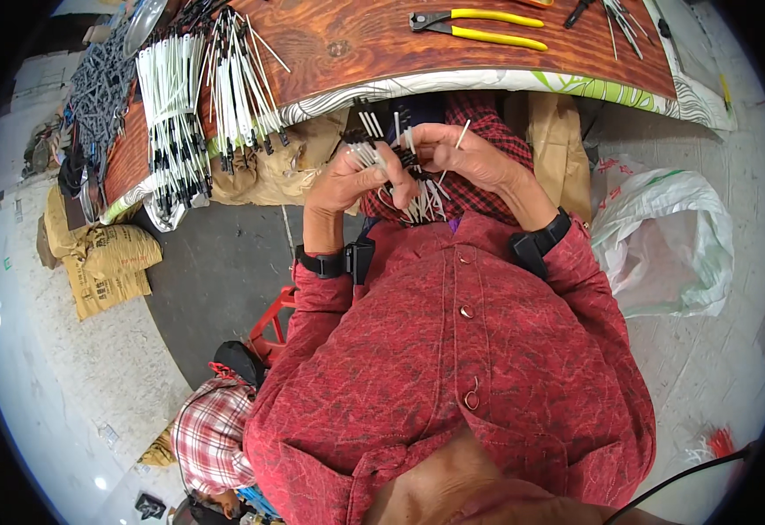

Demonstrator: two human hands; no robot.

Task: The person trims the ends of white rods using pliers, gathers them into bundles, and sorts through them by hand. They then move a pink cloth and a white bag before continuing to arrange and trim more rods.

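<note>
My left hand (358,175) is closed around a bunch of thin white rods with black ends (365,154), held above my lap. My right hand (480,159) meets it from the other side, fingers bent in a pinch, with one thin white rod (463,133) sticking up out of them. More white rods (424,206) lie below the two hands, over the checked cloth on my lap. Between the hands, fingertips and black ends overlap, so the exact contact is hidden.
Beyond my hands is a wooden table (347,48) with yellow-handled pliers (479,28). Bundled white rods (171,114) and a looser pile (238,87) overhang its left edge. An open white plastic bag (663,245) stands right; a red stool (273,324) and another person (216,429) are at left.
</note>
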